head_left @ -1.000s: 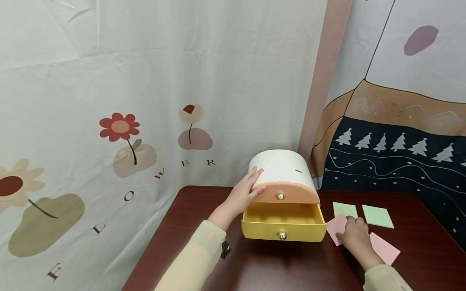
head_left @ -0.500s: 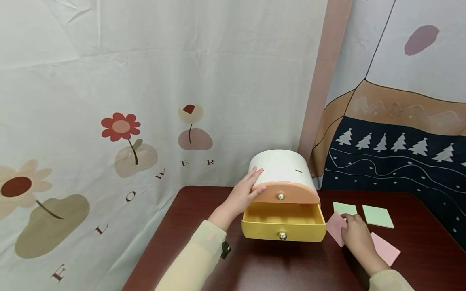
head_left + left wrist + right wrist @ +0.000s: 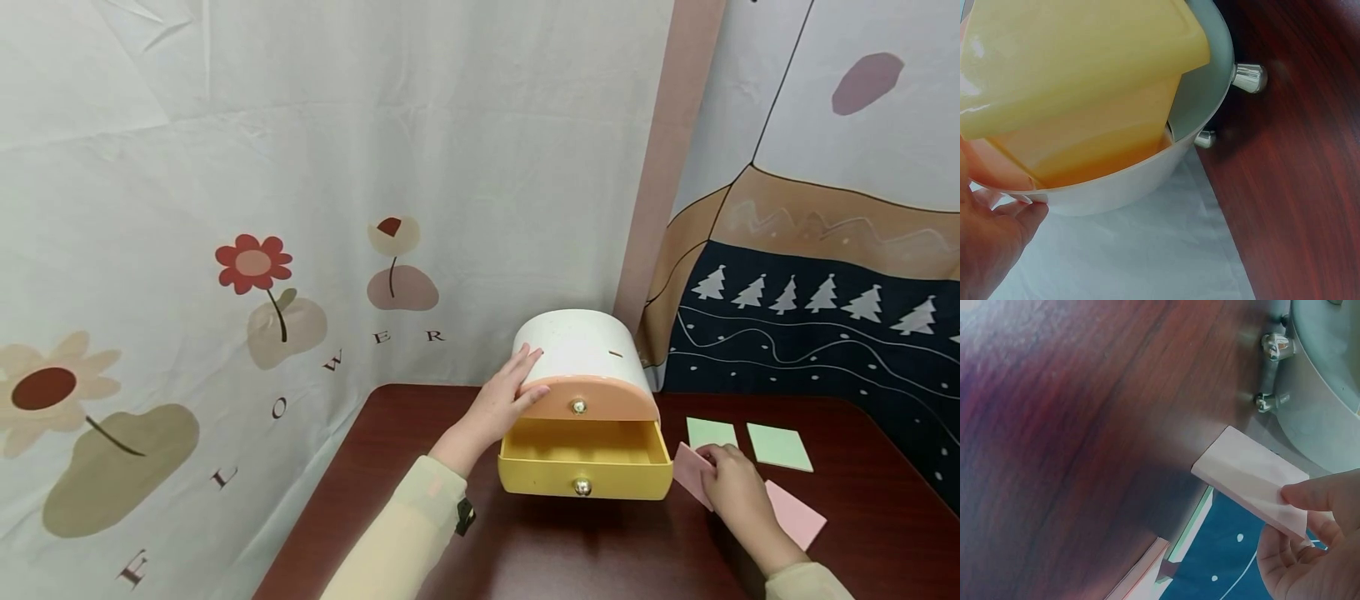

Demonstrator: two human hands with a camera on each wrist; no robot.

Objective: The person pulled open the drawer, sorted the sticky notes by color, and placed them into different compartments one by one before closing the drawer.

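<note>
Head view, lower centre: white cabinet (image 3: 573, 342), round-topped, on a dark red table (image 3: 570, 558). Peach drawer (image 3: 555, 402) closed above; yellow drawer (image 3: 532, 477) pulled out below, with a round silver knob (image 3: 582, 487) on its front. Left of the cabinet: left hand (image 3: 491, 407), fingers spread and nearly straight, laid on the left front edge of the white shell, with the thumb across the peach front. Cream sleeve (image 3: 397, 525) and dark wristband (image 3: 466, 517) behind it, toward the bottom edge of the frame.

Lower right: right hand (image 3: 738, 493) holding a pink pad (image 3: 690, 475) in a narrow pinch — thumb on one broad face, fingers curled at the other side, as in the right wrist view. Pad tilted up, just beside the right corner of the yellow drawer; contact with the table impossible to tell.

Also at lower right: second pink pad (image 3: 797, 515), flat on the table to the right of the right hand and partly hidden by it. Above the hand: near green pad (image 3: 708, 431), partly covered, and far green pad (image 3: 780, 447), farther right and apart from it.

Left wrist view: silver feet (image 3: 1250, 78) under the cabinet, toward the right of the frame. Background — pale curtain (image 3: 480, 167) printed with flowers and letters; at upper right, navy panel (image 3: 810, 358) with white trees.
</note>
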